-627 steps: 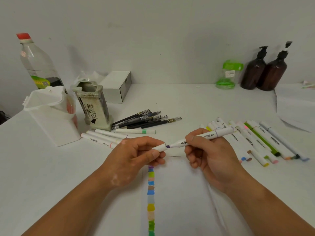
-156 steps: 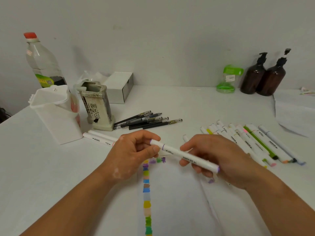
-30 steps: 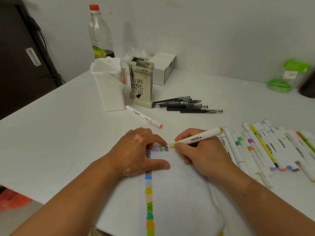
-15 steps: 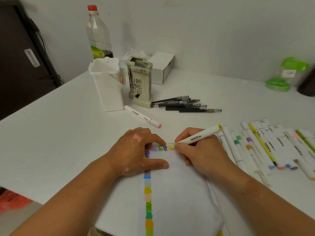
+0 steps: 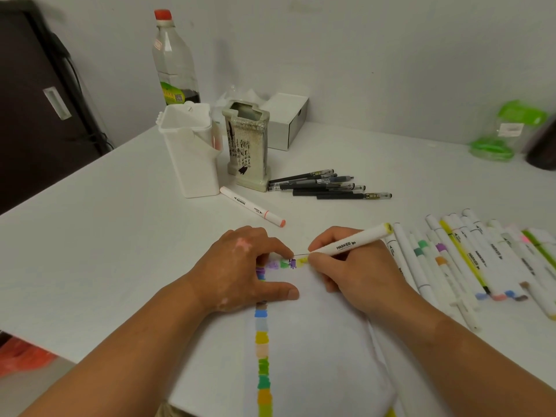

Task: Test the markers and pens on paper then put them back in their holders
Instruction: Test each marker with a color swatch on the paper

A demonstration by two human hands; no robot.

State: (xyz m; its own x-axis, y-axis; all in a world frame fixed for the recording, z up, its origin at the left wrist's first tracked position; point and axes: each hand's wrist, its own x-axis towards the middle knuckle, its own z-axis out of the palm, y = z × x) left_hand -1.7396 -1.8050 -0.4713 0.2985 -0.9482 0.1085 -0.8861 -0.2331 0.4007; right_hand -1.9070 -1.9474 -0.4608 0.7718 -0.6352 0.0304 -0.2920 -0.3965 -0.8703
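Observation:
My right hand (image 5: 352, 275) grips a white marker with a yellow end (image 5: 353, 242), its tip on the sheet of paper (image 5: 319, 350) at a fresh yellow patch (image 5: 302, 261). My left hand (image 5: 243, 272) presses flat on the paper, fingers spread over a column of colour swatches (image 5: 262, 350). Several white markers (image 5: 469, 260) lie in a row to the right. One orange-tipped marker (image 5: 252, 210) lies by the white plastic holder (image 5: 191, 152). The ceramic pen holder (image 5: 247, 145) stands beside it, with several black pens (image 5: 325, 188) lying to its right.
A plastic bottle with a red cap (image 5: 174, 58) and a white box (image 5: 287, 120) stand behind the holders. A green-lidded jar (image 5: 502, 130) and a dark bottle (image 5: 541, 149) are at the far right. The table's left edge (image 5: 60, 188) drops off beside a dark cabinet (image 5: 33, 115).
Over the last second a yellow patch has appeared to the right of the purple one under the marker tip. Both hands stay in place.

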